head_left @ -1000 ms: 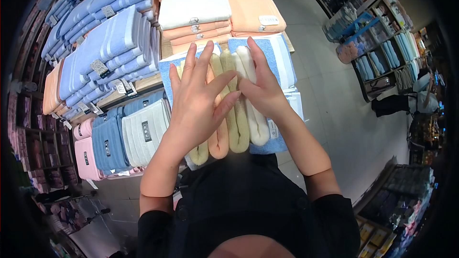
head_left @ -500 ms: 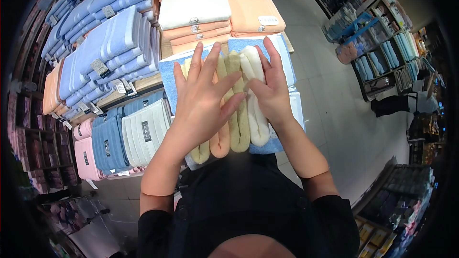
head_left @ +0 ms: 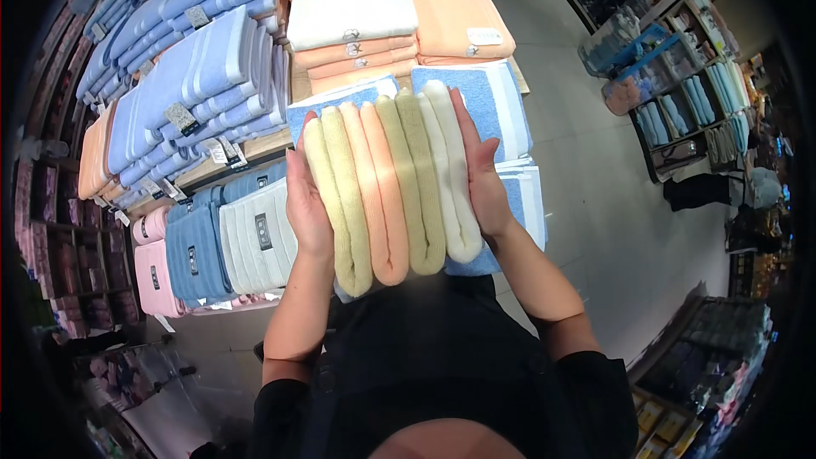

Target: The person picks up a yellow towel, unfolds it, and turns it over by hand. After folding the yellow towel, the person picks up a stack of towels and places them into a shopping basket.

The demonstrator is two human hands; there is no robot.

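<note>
Several folded towels stand on edge side by side in front of me: a pale yellow-green towel (head_left: 342,204), a peach towel (head_left: 380,204), an olive-green towel (head_left: 417,195) and a white towel (head_left: 450,178). My left hand (head_left: 308,208) presses flat against the outer side of the yellow-green one. Against the white one lies my right hand (head_left: 484,174), its thumb raised apart. The row is held between both palms. Under and behind it are blue towels with white borders (head_left: 476,106).
Stacks of light blue towels (head_left: 183,72) rise at the left. Behind are peach towels (head_left: 463,21) with a white towel (head_left: 353,8). Blue, grey and pink towels (head_left: 197,251) lie at lower left. Shelves (head_left: 688,102) stand across the tiled floor (head_left: 578,144) at the right.
My left hand has moved from on top of the towels to their left side. My right hand has shifted to the outer right side. The towel row is now uncovered and pressed between both hands.
</note>
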